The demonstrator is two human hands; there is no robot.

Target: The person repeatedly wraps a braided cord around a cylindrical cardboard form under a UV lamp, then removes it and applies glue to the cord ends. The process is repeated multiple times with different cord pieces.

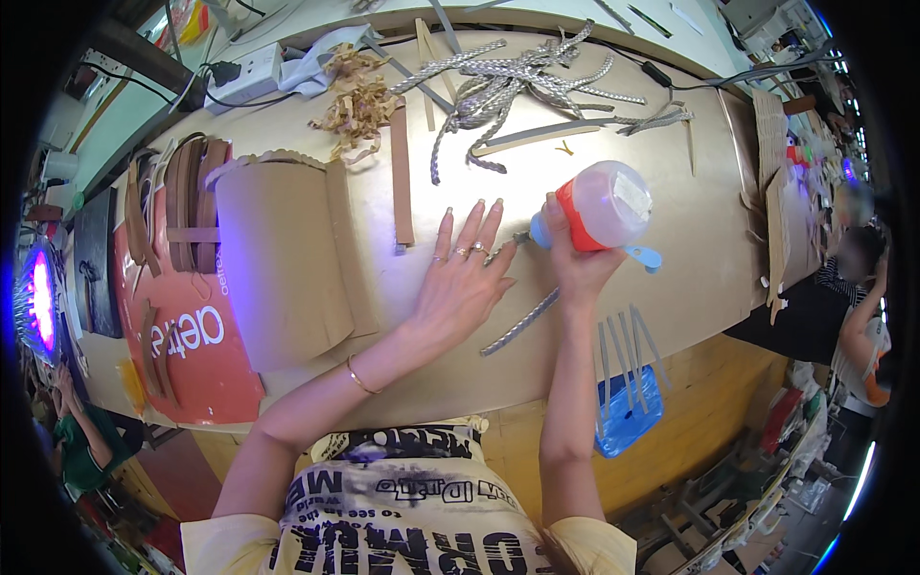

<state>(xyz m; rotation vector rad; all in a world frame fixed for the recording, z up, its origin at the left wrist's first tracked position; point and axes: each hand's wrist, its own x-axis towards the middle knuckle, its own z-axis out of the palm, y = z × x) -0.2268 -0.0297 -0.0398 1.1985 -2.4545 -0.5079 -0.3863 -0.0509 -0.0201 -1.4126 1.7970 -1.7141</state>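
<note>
A silver-grey braided cord (522,322) lies on the tan tabletop. My left hand (462,280) rests flat with its fingers spread, beside and partly over the cord's upper stretch, hiding some of it. In my right hand (581,272) is a translucent squeeze bottle (618,206) with a red band, held tilted. Its light blue neck and dark tip point left, close to the cord's end by my left fingers. A light blue cap (644,257) sticks out beside the bottle, near my right wrist. Whether the tip touches the cord, I cannot tell.
A heap of braided cords (513,84) lies at the back, beside crumpled tan scraps (353,101). Brown strips (401,182), a curved cardboard sheet (283,259) and a red bag (196,335) are at left. A blue bag (628,412) with grey strips hangs at the front edge.
</note>
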